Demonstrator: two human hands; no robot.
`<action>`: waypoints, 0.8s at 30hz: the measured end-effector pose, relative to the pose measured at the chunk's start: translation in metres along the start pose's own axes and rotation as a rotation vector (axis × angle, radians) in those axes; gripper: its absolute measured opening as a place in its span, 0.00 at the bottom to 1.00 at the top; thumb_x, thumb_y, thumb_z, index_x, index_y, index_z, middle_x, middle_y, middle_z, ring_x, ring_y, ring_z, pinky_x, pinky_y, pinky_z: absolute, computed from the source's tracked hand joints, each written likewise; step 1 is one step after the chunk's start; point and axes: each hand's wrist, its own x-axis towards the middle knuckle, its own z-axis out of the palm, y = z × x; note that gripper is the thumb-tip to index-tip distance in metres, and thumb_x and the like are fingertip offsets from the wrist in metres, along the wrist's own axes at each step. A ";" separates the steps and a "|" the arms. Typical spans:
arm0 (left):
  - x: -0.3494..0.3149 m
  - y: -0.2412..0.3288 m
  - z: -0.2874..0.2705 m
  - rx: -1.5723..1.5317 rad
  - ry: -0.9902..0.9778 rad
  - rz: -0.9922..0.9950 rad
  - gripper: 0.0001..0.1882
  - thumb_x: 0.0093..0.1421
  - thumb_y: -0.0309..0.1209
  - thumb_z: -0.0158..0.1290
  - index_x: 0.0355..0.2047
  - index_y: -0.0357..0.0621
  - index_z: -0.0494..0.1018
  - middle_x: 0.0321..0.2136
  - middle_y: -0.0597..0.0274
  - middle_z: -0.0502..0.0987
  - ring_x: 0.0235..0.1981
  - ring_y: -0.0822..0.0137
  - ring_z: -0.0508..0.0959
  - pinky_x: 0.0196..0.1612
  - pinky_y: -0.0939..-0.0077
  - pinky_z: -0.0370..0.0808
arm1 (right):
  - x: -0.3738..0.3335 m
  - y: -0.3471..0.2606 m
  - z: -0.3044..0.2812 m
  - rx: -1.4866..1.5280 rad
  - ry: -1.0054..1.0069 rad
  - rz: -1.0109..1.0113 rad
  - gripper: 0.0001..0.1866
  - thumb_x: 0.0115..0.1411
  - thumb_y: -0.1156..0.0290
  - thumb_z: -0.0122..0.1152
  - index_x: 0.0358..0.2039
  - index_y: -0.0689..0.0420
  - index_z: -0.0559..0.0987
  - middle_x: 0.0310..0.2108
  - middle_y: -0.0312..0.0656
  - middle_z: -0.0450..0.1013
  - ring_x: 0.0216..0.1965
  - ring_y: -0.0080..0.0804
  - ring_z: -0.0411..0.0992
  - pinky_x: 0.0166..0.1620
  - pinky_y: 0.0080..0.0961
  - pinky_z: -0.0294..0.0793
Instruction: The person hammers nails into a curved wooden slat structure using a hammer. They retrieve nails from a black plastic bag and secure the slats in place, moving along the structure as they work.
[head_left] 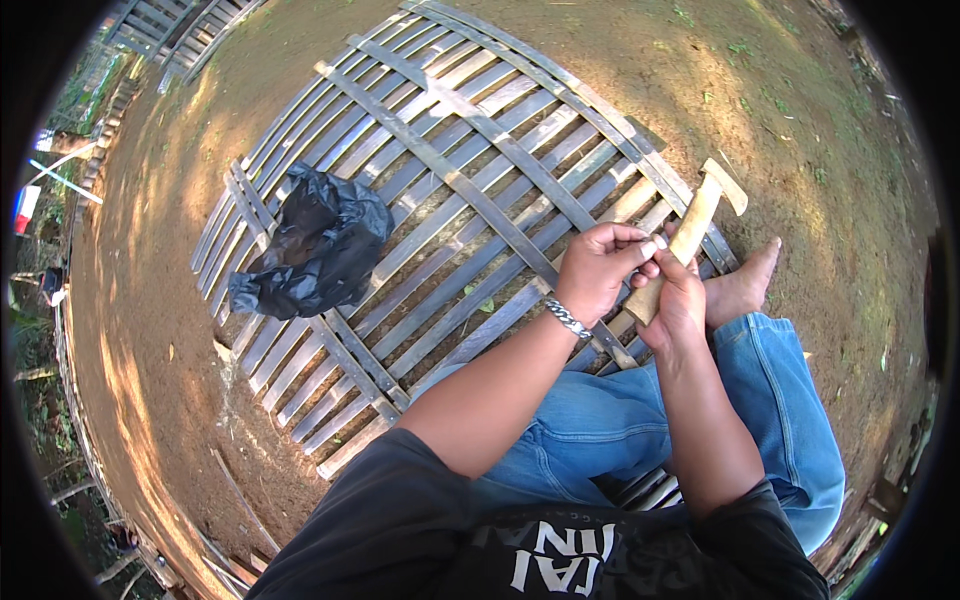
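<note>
Both hands meet at the right end of a slatted wooden panel (pixel 500 170). My right hand (pixel 680 308) is closed round the pale wooden handle of a hammer (pixel 695 225), whose narrow head points up and away from me. My left hand (pixel 605 265), with a metal chain bracelet (pixel 568 317) at its wrist, is pinched closed beside the handle. Its thumb and fingertips come together near the right hand's fingertips. Whatever lies between them is too small to make out. A bare foot (pixel 748 285) rests just beyond the right hand.
A crumpled black plastic bag (pixel 325 240) lies on the panel's left part. Bare brown soil (pixel 800 150) surrounds the panel. Another slatted wooden structure (pixel 185 30) stands at the far left. My legs in blue jeans (pixel 590 420) are folded at the panel's near edge.
</note>
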 end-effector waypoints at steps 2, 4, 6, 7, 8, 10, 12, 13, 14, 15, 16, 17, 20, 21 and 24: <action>-0.002 0.000 0.002 0.015 0.010 -0.016 0.06 0.66 0.22 0.59 0.41 0.33 0.77 0.33 0.58 0.82 0.31 0.71 0.81 0.31 0.80 0.76 | 0.002 0.003 -0.005 0.021 0.008 0.000 0.27 0.68 0.81 0.54 0.66 0.57 0.61 0.39 0.42 0.71 0.29 0.24 0.70 0.29 0.24 0.76; -0.004 0.001 0.003 0.035 0.038 -0.018 0.05 0.66 0.22 0.59 0.41 0.34 0.77 0.33 0.58 0.81 0.30 0.71 0.81 0.30 0.80 0.76 | 0.001 0.005 -0.004 0.014 0.003 0.002 0.27 0.67 0.81 0.54 0.66 0.58 0.61 0.38 0.43 0.71 0.28 0.25 0.71 0.29 0.24 0.76; -0.002 0.002 0.001 0.054 0.052 -0.039 0.05 0.65 0.22 0.59 0.41 0.33 0.77 0.32 0.58 0.82 0.29 0.70 0.81 0.29 0.78 0.76 | 0.003 0.006 -0.005 -0.035 0.035 0.004 0.27 0.67 0.81 0.55 0.65 0.59 0.61 0.37 0.43 0.72 0.27 0.26 0.71 0.28 0.25 0.76; -0.002 0.007 -0.003 0.095 0.053 -0.035 0.06 0.65 0.23 0.59 0.41 0.33 0.78 0.32 0.59 0.82 0.30 0.70 0.81 0.31 0.78 0.76 | 0.002 0.007 0.000 -0.097 0.062 -0.006 0.27 0.66 0.81 0.57 0.64 0.60 0.62 0.36 0.44 0.73 0.27 0.26 0.71 0.27 0.25 0.77; 0.000 0.012 -0.009 0.135 0.053 -0.031 0.06 0.65 0.23 0.59 0.41 0.33 0.79 0.32 0.59 0.82 0.31 0.71 0.81 0.32 0.78 0.77 | -0.001 0.006 0.005 -0.149 0.078 -0.021 0.27 0.65 0.80 0.60 0.63 0.60 0.63 0.36 0.43 0.74 0.27 0.25 0.71 0.27 0.25 0.76; 0.012 0.016 -0.030 0.614 0.253 0.150 0.08 0.64 0.23 0.60 0.42 0.33 0.80 0.32 0.61 0.83 0.32 0.73 0.80 0.37 0.79 0.77 | -0.001 0.002 0.001 -0.262 0.088 -0.078 0.28 0.64 0.80 0.63 0.62 0.61 0.64 0.35 0.42 0.74 0.25 0.24 0.71 0.26 0.23 0.75; 0.022 0.016 -0.053 0.628 0.349 0.259 0.09 0.61 0.28 0.63 0.39 0.35 0.83 0.30 0.62 0.85 0.30 0.76 0.81 0.36 0.79 0.77 | 0.000 -0.003 -0.013 -0.410 0.068 -0.134 0.27 0.63 0.79 0.64 0.60 0.61 0.64 0.34 0.41 0.74 0.23 0.24 0.70 0.25 0.23 0.75; 0.024 0.017 -0.059 0.762 0.368 0.230 0.09 0.61 0.28 0.63 0.39 0.35 0.83 0.30 0.60 0.85 0.30 0.75 0.81 0.36 0.78 0.77 | 0.000 -0.006 -0.022 -0.484 0.062 -0.161 0.26 0.63 0.79 0.64 0.60 0.61 0.65 0.34 0.41 0.74 0.22 0.24 0.70 0.25 0.23 0.74; 0.025 0.016 -0.064 0.896 0.386 0.200 0.10 0.61 0.29 0.64 0.38 0.35 0.83 0.30 0.57 0.86 0.29 0.73 0.82 0.36 0.78 0.77 | 0.000 -0.007 -0.029 -0.526 0.059 -0.157 0.26 0.63 0.79 0.64 0.59 0.62 0.65 0.33 0.40 0.74 0.22 0.23 0.70 0.25 0.23 0.74; 0.025 0.012 -0.066 0.950 0.387 0.183 0.09 0.60 0.30 0.64 0.38 0.36 0.84 0.31 0.57 0.85 0.30 0.72 0.82 0.36 0.76 0.77 | -0.001 -0.009 -0.035 -0.569 0.054 -0.153 0.25 0.63 0.79 0.64 0.58 0.62 0.65 0.33 0.40 0.73 0.21 0.23 0.70 0.24 0.23 0.74; 0.027 0.008 -0.066 1.001 0.383 0.170 0.09 0.60 0.30 0.64 0.37 0.38 0.84 0.32 0.57 0.85 0.30 0.70 0.83 0.36 0.75 0.78 | -0.001 -0.011 -0.040 -0.613 0.050 -0.154 0.25 0.63 0.79 0.64 0.58 0.62 0.65 0.32 0.40 0.73 0.21 0.23 0.70 0.24 0.23 0.74; 0.028 0.005 -0.066 1.053 0.380 0.158 0.09 0.59 0.30 0.65 0.37 0.39 0.84 0.33 0.57 0.85 0.30 0.68 0.83 0.36 0.74 0.78 | -0.003 -0.012 -0.046 -0.664 0.048 -0.137 0.22 0.63 0.80 0.64 0.55 0.63 0.66 0.31 0.39 0.73 0.21 0.23 0.71 0.23 0.23 0.73; 0.026 -0.005 -0.066 1.255 0.346 0.335 0.07 0.59 0.29 0.65 0.35 0.39 0.84 0.32 0.61 0.83 0.30 0.69 0.81 0.36 0.75 0.77 | -0.008 -0.003 -0.051 -0.635 0.049 -0.083 0.21 0.63 0.80 0.65 0.53 0.62 0.67 0.30 0.38 0.73 0.20 0.23 0.71 0.23 0.23 0.73; 0.028 -0.011 -0.068 1.288 0.357 0.348 0.06 0.58 0.30 0.65 0.35 0.43 0.85 0.33 0.63 0.82 0.31 0.65 0.82 0.36 0.71 0.78 | -0.008 0.002 -0.053 -0.627 0.025 -0.082 0.19 0.63 0.79 0.65 0.50 0.62 0.67 0.30 0.39 0.73 0.20 0.23 0.71 0.22 0.23 0.73; 0.026 -0.014 -0.066 1.463 0.312 0.464 0.06 0.58 0.32 0.65 0.34 0.45 0.85 0.35 0.63 0.83 0.31 0.61 0.82 0.37 0.66 0.78 | -0.011 0.012 -0.053 -0.627 0.008 -0.036 0.19 0.63 0.79 0.66 0.50 0.62 0.67 0.30 0.39 0.73 0.20 0.22 0.71 0.22 0.23 0.72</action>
